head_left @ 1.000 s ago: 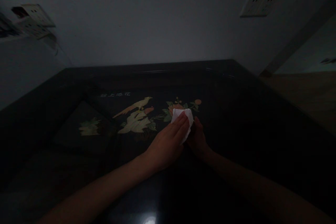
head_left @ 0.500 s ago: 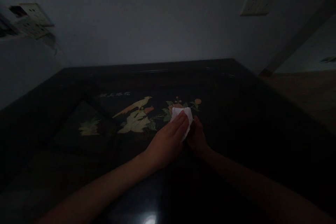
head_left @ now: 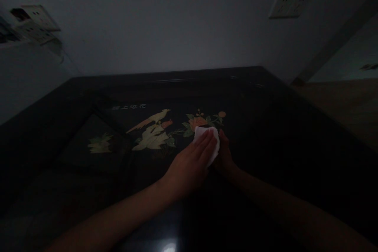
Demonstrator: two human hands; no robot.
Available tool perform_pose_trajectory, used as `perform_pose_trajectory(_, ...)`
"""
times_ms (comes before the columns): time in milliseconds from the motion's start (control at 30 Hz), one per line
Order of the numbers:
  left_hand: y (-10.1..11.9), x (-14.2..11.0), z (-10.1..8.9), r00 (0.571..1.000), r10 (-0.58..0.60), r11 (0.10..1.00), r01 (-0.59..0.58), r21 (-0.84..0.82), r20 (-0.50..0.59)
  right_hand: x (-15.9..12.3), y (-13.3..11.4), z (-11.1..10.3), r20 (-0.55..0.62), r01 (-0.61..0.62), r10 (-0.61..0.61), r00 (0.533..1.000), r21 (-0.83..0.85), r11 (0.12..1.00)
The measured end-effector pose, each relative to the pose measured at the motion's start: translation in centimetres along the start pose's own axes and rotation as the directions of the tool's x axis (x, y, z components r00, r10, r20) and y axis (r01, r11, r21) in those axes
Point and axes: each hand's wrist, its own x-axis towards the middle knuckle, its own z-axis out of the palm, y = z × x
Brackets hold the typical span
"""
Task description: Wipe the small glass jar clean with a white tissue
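Observation:
A crumpled white tissue [head_left: 199,131] lies under the fingers of my left hand [head_left: 190,163], which are bent over it. Close on its right is my right hand [head_left: 226,157], in deep shadow, with a finger or thumb pointing up beside the tissue's edge. Its other fingers are hidden, and whatever lies between the two hands is too dark to make out. Both hands are above the dark glossy tabletop [head_left: 265,126], just in front of an orange flower picture [head_left: 197,122].
A bird picture [head_left: 153,120] and white lettering [head_left: 132,106] decorate the tabletop to the left. The pale wall [head_left: 165,19] rises behind its far edge. Sockets [head_left: 291,4] are on the wall at right, more sockets [head_left: 41,17] at left. The room is dim.
My left hand and the tissue have shifted slightly toward me and to the right, uncovering more of the orange flower. My right hand has turned a little and stays beside them.

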Motion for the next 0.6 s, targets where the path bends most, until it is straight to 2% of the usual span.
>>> perform_pose_trajectory(167,-1.0,0.2,-0.6,0.991,-0.133,0.986,0.134,-0.095,0.019,-0.5,0.4,-0.2,0.064,0.040,-0.035,0.997,-0.083,0.996)
perform_pose_trajectory(267,-1.2,0.0,-0.7,0.991,-0.136,0.984,0.136,-0.112,0.015,-0.3,0.8,-0.4,0.051,0.032,-0.029,0.998,-0.078,0.996)
perform_pose_trajectory(467,-1.2,0.1,-0.7,0.995,0.101,0.993,-0.100,-0.067,-0.001,0.1,0.3,0.0,-0.015,-0.020,0.021,1.000,0.048,0.999)
perform_pose_trajectory(600,-0.8,0.1,-0.5,0.989,0.143,0.990,-0.143,0.003,0.027,-0.2,-0.8,0.4,0.024,-0.118,0.116,0.993,0.134,0.984)
